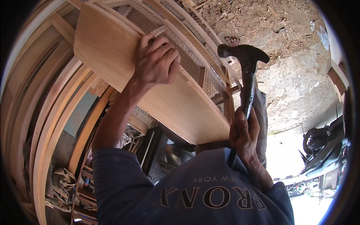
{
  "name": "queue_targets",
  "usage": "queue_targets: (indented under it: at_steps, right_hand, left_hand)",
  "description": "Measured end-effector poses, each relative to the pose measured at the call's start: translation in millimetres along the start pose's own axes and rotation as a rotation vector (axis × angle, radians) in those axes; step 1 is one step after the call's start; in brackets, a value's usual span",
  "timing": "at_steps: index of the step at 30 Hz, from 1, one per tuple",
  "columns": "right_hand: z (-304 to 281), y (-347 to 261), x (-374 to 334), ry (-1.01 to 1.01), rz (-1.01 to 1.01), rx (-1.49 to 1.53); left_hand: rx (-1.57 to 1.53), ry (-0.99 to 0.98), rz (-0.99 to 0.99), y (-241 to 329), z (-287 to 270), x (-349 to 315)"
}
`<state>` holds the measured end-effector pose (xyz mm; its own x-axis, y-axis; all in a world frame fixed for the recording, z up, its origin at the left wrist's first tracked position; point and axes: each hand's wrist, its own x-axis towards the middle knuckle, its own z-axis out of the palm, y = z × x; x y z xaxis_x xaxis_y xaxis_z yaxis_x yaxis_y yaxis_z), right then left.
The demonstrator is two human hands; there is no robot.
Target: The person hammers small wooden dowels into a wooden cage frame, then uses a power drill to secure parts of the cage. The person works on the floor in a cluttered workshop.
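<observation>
A claw hammer (247,71) stands upright in my right hand (245,131), its dark head raised and its handle wrapped by my fingers. My left hand (157,62) is closed over the upper edge of a long, pale wooden panel (108,41), with the fingertips curled out of sight behind that edge. Whether a nail or other small thing is under those fingers cannot be made out. Along the panel's far side runs a wooden frame (200,77) with wire mesh (183,48) across it.
Several long boards (48,138) line the left side, with a crumpled brown cloth (62,185) below. Wood shavings (258,18) litter the ground beyond the frame. A dark motorcycle (322,144) stands in bright light at right.
</observation>
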<state>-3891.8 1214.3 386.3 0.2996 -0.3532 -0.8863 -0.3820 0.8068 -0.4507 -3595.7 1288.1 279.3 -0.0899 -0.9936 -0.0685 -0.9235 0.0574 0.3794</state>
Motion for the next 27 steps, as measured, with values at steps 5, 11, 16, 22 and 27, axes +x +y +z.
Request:
queue_targets:
  at_steps: [5, 11, 16, 22, 27]
  right_hand:
    - [-30.6, 27.0, 11.6, -0.104, -0.146, -0.402]
    - [-51.3, 40.2, 32.5, -0.136, -0.403, -0.801]
    - [-51.6, 57.8, 52.3, -0.178, -0.682, -0.840]
    - [-41.5, 62.7, 52.6, -0.136, -0.708, -0.954]
    - [-41.9, 70.9, 63.4, -0.109, -0.647, -0.974]
  left_hand:
    - [-0.068, -0.005, 0.071, -0.4, -4.7, -9.7]
    - [-0.126, -0.061, 0.104, 0.2, -6.5, -21.9]
    - [-0.117, -0.112, 0.106, -2.8, -6.3, -22.2]
    - [-0.145, -0.065, 0.092, 0.1, -1.7, -23.1]
    - [-0.208, 0.029, 0.124, -0.6, 0.7, -25.0]
